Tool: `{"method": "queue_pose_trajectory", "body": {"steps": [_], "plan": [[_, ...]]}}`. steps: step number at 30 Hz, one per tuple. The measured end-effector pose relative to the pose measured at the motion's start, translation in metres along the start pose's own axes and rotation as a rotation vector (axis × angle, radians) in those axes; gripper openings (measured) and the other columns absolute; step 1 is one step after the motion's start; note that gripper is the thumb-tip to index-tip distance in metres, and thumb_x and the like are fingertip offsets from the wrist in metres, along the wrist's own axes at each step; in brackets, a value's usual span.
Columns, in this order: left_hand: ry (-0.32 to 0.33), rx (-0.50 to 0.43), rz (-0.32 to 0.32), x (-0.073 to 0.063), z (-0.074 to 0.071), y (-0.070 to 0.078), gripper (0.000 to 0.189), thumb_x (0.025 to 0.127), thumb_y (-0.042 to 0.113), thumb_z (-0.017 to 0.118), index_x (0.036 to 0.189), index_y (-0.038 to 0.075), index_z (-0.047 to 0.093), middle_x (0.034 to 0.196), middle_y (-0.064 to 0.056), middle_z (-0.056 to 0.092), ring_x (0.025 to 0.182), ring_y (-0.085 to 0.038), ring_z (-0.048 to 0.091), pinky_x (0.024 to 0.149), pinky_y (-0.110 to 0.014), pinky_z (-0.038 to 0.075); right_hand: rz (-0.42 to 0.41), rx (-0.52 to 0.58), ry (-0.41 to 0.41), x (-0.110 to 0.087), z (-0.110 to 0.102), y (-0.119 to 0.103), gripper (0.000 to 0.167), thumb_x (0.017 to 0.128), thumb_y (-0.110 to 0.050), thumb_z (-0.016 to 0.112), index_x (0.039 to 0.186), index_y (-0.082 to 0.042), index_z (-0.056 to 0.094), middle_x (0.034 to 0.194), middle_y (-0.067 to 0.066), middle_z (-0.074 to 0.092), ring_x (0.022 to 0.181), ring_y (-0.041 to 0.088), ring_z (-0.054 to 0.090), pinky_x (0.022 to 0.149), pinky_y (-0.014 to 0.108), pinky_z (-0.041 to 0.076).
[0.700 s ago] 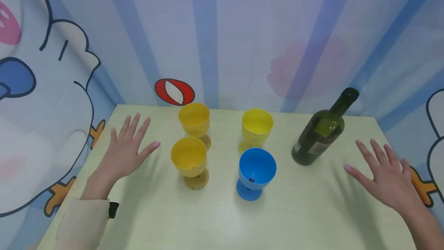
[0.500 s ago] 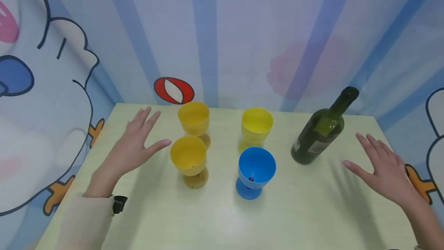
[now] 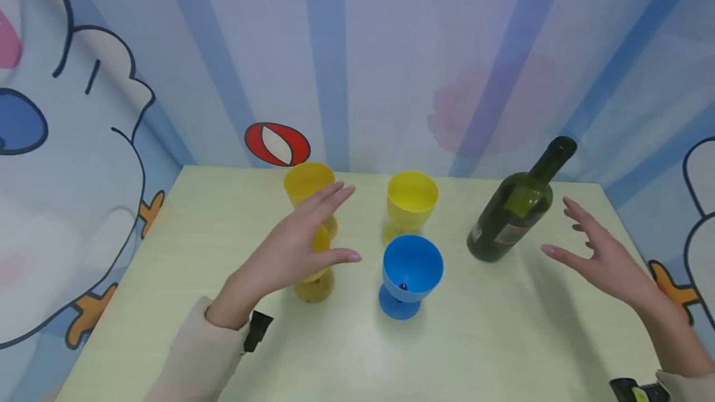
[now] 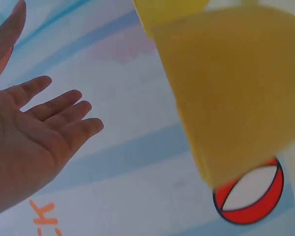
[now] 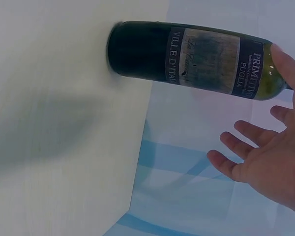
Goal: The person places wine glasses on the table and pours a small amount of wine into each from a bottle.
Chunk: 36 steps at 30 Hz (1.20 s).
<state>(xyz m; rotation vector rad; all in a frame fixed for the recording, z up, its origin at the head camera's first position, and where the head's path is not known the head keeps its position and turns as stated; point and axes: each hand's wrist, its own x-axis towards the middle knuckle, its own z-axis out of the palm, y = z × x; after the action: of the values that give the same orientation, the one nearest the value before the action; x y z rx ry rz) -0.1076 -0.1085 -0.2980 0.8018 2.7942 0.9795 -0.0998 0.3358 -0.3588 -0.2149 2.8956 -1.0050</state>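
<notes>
Hovering both hands above the pale cream tabletop (image 3: 491, 340), fingers released.

Head view: my left hand (image 3: 279, 253) has its fingers extended and thumb out to the side. It blocks most of the front amber-yellow stemmed goblet (image 3: 315, 288); contact, can't tell. Right behind that is the rear amber-yellow goblet (image 3: 304, 180), its rim partly covered by my fingertips. Bright lemon-yellow goblet (image 3: 412, 197) is further right, blue stemmed goblet (image 3: 412, 265) in front of it with a small dark bead (image 3: 403, 287) inside. Dark green glass wine bottle (image 3: 505, 219) stands on the right side of the table. My right hand (image 3: 606, 265) is just right of it, apart, thumb toward it, fingers loosely extended.

Left wrist view: palm visible, fingers spread. One amber-yellow goblet fills the right side, blurred; can't tell which. Red-and-white ball print (image 4: 249, 194) on the wall below it.

Right wrist view: bottle lies sideways across the view, label reading PRIMITIVO PUGLIA. My thumb overlaps its shoulder there, other fingers slightly bent and grasping nothing.
</notes>
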Motion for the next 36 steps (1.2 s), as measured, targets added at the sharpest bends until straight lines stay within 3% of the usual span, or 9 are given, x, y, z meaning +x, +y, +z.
{"method": "queue_pose_trajectory", "body": {"steps": [5, 11, 17, 24, 26, 28, 32, 34, 36], "plan": [[-0.062, 0.009, 0.037, 0.010, 0.019, 0.013, 0.087, 0.075, 0.045, 0.070, 0.145, 0.022, 0.024, 0.149, -0.002, 0.022, 0.134, -0.022, 0.023, 0.098, -0.046, 0.035, -0.015, 0.045, 0.000, 0.008, 0.001, -0.005, 0.088, 0.088, -0.027, 0.062, 0.147, -0.020, -0.003, 0.145, 0.029, 0.013, 0.121, 0.053, 0.024, 0.083, 0.067, 0.028], [-0.146, -0.082, 0.032, 0.020, 0.046, 0.019, 0.092, 0.073, 0.042, 0.073, 0.146, 0.024, 0.020, 0.149, 0.004, 0.021, 0.135, -0.013, 0.021, 0.102, -0.040, 0.032, -0.033, 0.084, -0.001, 0.018, 0.001, -0.005, 0.090, 0.087, -0.023, 0.063, 0.147, -0.016, -0.004, 0.145, 0.029, 0.011, 0.124, 0.052, 0.020, 0.086, 0.067, 0.026], [-0.186, -0.165, -0.031, 0.026, 0.074, 0.014, 0.101, 0.069, 0.041, 0.077, 0.146, 0.020, 0.016, 0.149, 0.001, 0.022, 0.135, -0.017, 0.021, 0.101, -0.041, 0.033, -0.038, 0.155, 0.005, 0.029, 0.003, -0.008, 0.092, 0.087, -0.022, 0.064, 0.146, -0.014, -0.006, 0.147, 0.028, 0.007, 0.128, 0.050, 0.016, 0.090, 0.067, 0.024], [-0.206, -0.228, -0.127, 0.029, 0.092, 0.001, 0.105, 0.062, 0.041, 0.081, 0.145, 0.017, 0.020, 0.146, -0.002, 0.027, 0.133, -0.020, 0.026, 0.099, -0.043, 0.035, -0.002, 0.232, 0.039, 0.042, 0.009, -0.012, 0.092, 0.085, -0.023, 0.065, 0.147, -0.010, -0.002, 0.146, 0.025, 0.012, 0.130, 0.045, 0.018, 0.094, 0.062, 0.024], [-0.203, -0.265, -0.142, 0.030, 0.097, -0.002, 0.105, 0.062, 0.039, 0.082, 0.144, 0.016, 0.021, 0.146, -0.002, 0.028, 0.132, -0.020, 0.027, 0.099, -0.044, 0.035, 0.008, 0.265, 0.059, 0.045, 0.012, -0.013, 0.090, 0.085, -0.021, 0.066, 0.146, -0.009, 0.002, 0.143, 0.023, 0.018, 0.128, 0.042, 0.024, 0.095, 0.058, 0.028], [-0.194, -0.305, -0.150, 0.031, 0.101, -0.004, 0.104, 0.062, 0.038, 0.082, 0.144, 0.016, 0.021, 0.145, -0.002, 0.029, 0.132, -0.020, 0.028, 0.099, -0.044, 0.035, 0.025, 0.290, 0.078, 0.047, 0.015, -0.013, 0.088, 0.084, -0.021, 0.067, 0.146, -0.008, 0.005, 0.140, 0.021, 0.022, 0.126, 0.038, 0.030, 0.096, 0.043, 0.036], [-0.179, -0.365, -0.138, 0.032, 0.107, -0.006, 0.103, 0.062, 0.037, 0.083, 0.142, 0.014, 0.022, 0.142, -0.002, 0.033, 0.129, -0.020, 0.032, 0.097, -0.042, 0.037, 0.051, 0.310, 0.102, 0.051, 0.019, -0.013, 0.087, 0.084, -0.024, 0.066, 0.144, -0.005, 0.007, 0.138, 0.021, 0.023, 0.122, 0.037, 0.035, 0.080, 0.015, 0.043], [-0.183, -0.384, -0.132, 0.032, 0.108, -0.006, 0.102, 0.063, 0.036, 0.083, 0.142, 0.014, 0.022, 0.141, -0.002, 0.035, 0.127, -0.020, 0.034, 0.096, -0.040, 0.039, 0.069, 0.309, 0.106, 0.052, 0.020, -0.013, 0.088, 0.085, -0.027, 0.066, 0.144, -0.004, 0.005, 0.138, 0.022, 0.022, 0.121, 0.038, 0.035, 0.080, 0.018, 0.044], [-0.193, -0.399, -0.128, 0.032, 0.109, -0.005, 0.101, 0.063, 0.035, 0.083, 0.141, 0.013, 0.023, 0.139, -0.003, 0.037, 0.125, -0.020, 0.036, 0.095, -0.039, 0.041, 0.085, 0.304, 0.111, 0.052, 0.021, -0.013, 0.089, 0.085, -0.030, 0.065, 0.143, -0.002, 0.004, 0.138, 0.024, 0.022, 0.120, 0.040, 0.035, 0.085, 0.031, 0.044]]}}
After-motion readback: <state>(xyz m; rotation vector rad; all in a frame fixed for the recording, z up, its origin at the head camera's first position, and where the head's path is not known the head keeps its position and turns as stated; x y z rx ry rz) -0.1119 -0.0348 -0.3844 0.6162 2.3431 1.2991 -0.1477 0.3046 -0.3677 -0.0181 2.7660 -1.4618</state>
